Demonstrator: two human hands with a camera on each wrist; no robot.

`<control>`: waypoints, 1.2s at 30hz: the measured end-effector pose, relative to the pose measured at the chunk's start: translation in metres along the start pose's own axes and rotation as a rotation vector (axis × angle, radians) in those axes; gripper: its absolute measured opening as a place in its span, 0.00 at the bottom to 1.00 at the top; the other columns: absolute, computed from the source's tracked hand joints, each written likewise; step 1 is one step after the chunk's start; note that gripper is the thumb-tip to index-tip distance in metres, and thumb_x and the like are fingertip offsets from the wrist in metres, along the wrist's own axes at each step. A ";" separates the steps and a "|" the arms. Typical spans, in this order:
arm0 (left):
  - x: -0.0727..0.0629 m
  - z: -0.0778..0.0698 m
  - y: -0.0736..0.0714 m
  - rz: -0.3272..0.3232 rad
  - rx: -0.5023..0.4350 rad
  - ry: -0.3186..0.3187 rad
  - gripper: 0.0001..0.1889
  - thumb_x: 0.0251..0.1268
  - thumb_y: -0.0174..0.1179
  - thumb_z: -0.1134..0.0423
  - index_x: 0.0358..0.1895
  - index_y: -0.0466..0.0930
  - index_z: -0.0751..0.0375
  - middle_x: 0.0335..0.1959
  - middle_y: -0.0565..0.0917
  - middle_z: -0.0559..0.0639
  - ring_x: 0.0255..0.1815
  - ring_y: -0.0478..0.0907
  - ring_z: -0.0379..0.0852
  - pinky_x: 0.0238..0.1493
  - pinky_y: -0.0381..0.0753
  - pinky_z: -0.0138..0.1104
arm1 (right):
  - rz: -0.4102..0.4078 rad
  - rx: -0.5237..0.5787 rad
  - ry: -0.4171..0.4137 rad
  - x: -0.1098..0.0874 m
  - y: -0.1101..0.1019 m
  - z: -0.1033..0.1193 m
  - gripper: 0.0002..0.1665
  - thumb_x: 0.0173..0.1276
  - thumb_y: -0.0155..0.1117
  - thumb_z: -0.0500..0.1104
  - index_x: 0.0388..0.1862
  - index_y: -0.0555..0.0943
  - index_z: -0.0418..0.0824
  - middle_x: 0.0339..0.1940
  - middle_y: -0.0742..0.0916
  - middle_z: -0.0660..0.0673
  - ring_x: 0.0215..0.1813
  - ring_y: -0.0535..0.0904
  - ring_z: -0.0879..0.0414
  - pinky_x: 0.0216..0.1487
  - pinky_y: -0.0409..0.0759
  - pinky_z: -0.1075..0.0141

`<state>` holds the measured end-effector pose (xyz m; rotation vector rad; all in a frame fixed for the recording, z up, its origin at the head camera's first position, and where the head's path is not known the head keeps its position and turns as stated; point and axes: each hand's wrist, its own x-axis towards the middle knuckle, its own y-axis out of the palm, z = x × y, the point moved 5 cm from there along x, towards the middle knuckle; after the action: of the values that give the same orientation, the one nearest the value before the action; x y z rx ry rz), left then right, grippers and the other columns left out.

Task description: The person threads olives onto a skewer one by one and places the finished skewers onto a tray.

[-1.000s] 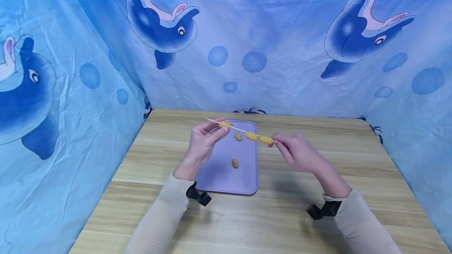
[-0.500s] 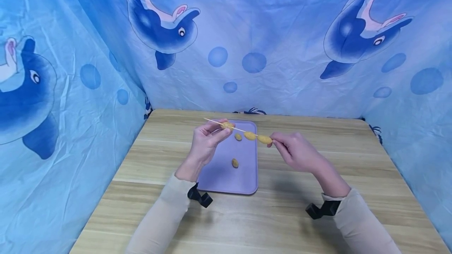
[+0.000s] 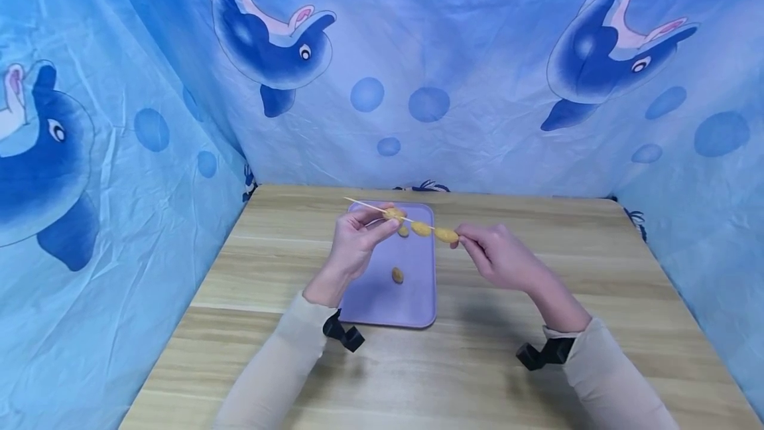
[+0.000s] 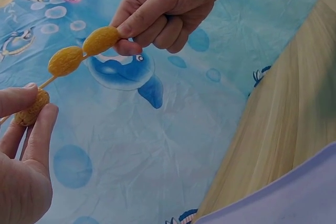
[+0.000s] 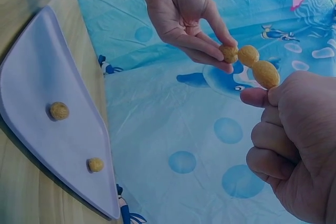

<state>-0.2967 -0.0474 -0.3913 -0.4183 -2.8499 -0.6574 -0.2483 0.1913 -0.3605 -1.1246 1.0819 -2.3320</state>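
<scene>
A thin wooden skewer (image 3: 365, 205) slants between my two hands above the purple tray. Two yellow, wrinkled oval pieces, like preserved fruit, sit on it near its right end: a middle piece (image 4: 66, 61) and an end piece (image 4: 101, 40). My left hand (image 3: 355, 244) pinches a third wrinkled oval piece (image 4: 32, 107) between thumb and fingers, with the skewer running through it and its bare end sticking out leftward. In the left wrist view a short stretch of skewer shows between this piece and the middle one. My right hand (image 3: 501, 256) pinches the skewer's right end, right against the end piece.
The purple tray (image 3: 382, 307) lies on the wood-grain table (image 3: 477, 377), under and between my hands. Two loose oval pieces rest on it, one nearer (image 3: 397, 275) and one farther (image 3: 403, 232). A blue dolphin-print curtain (image 3: 477, 158) encloses the table's back and sides.
My left hand has moved right along the skewer with the piece it pinches, narrowing the gap to the middle piece. More bare skewer shows on the left. My right hand has barely moved.
</scene>
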 end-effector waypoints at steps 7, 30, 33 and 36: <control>0.002 0.006 0.002 -0.002 -0.001 -0.006 0.23 0.65 0.62 0.85 0.42 0.92 0.48 0.38 0.95 0.44 0.44 0.92 0.39 0.51 0.93 0.31 | 0.005 0.010 0.013 0.001 0.001 -0.003 0.14 0.77 0.57 0.26 0.40 0.84 0.42 0.17 0.71 0.57 0.19 0.55 0.76 0.15 0.60 0.78; 0.020 0.008 -0.008 0.095 0.136 -0.110 0.21 0.63 0.65 0.85 0.52 0.91 0.58 0.50 0.93 0.52 0.51 0.92 0.47 0.55 0.93 0.34 | -0.001 -0.005 0.158 -0.002 -0.007 -0.008 0.13 0.82 0.52 0.29 0.44 0.83 0.40 0.19 0.70 0.58 0.19 0.56 0.72 0.17 0.63 0.73; 0.033 0.023 -0.020 0.171 0.471 -0.099 0.23 0.64 0.71 0.77 0.63 0.85 0.66 0.57 0.90 0.62 0.56 0.91 0.57 0.58 0.93 0.40 | -0.034 -0.021 0.178 -0.006 -0.013 -0.012 0.13 0.81 0.53 0.29 0.42 0.83 0.41 0.19 0.69 0.58 0.19 0.56 0.72 0.17 0.62 0.73; 0.047 0.047 -0.033 0.200 0.925 -0.109 0.23 0.67 0.72 0.69 0.65 0.84 0.64 0.63 0.87 0.61 0.60 0.88 0.60 0.60 0.92 0.44 | -0.045 -0.028 0.171 -0.012 -0.016 -0.014 0.14 0.80 0.54 0.28 0.39 0.81 0.43 0.19 0.68 0.59 0.19 0.56 0.72 0.17 0.62 0.73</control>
<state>-0.3569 -0.0440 -0.4349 -0.5502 -2.7621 0.7232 -0.2514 0.2152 -0.3603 -0.9826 1.1629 -2.4931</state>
